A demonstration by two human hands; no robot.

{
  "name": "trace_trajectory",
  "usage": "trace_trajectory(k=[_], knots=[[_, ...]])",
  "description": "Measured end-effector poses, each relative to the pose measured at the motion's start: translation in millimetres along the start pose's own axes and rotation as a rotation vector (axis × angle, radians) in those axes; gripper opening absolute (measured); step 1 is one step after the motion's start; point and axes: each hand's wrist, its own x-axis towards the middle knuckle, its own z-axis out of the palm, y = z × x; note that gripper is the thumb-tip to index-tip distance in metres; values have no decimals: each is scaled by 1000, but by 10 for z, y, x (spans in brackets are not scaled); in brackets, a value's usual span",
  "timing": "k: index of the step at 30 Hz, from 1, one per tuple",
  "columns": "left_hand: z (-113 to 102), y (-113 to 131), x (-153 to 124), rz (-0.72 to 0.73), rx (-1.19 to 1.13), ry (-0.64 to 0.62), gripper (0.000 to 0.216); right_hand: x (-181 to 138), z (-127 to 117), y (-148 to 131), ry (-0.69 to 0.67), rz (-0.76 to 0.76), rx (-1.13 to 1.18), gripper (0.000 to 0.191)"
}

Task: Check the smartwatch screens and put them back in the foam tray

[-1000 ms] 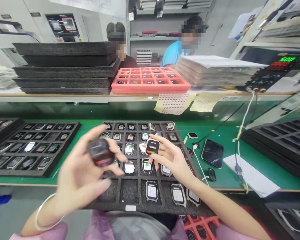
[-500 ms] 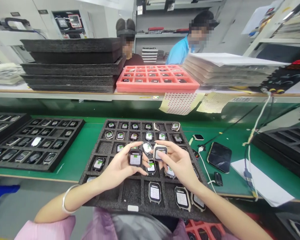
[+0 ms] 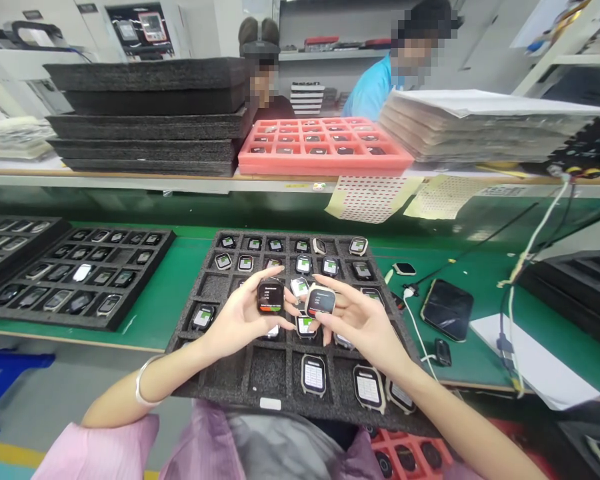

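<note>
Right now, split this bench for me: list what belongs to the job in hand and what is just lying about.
In use: left hand holding a watch body; right hand holding a second watch body; black foam tray beneath them, with more watch bodies in its cells.

Lying about: dark smartphone; white cable; stacked foam trays; red tray.

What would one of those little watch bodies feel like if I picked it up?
The watch body in the left hand is probably stiff and solid, since it shows no bending where it is pinched. Its glossy screen may feel slippery and mark easily. Lying flat in the foam tray, it seems unlikely to roll.
</note>
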Motion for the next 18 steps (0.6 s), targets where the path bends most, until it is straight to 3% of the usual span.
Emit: trace_trajectory(k=[5, 13, 18], knots=[[27, 4, -6, -31, 59, 51, 60, -9, -44, 50, -53, -42, 83, 51], [41, 11, -22, 11, 58, 14, 50, 3, -36, 55, 50, -44, -15, 32], [14, -32, 5, 18, 69, 49, 41, 6, -73, 110, -28, -54, 53, 33]])
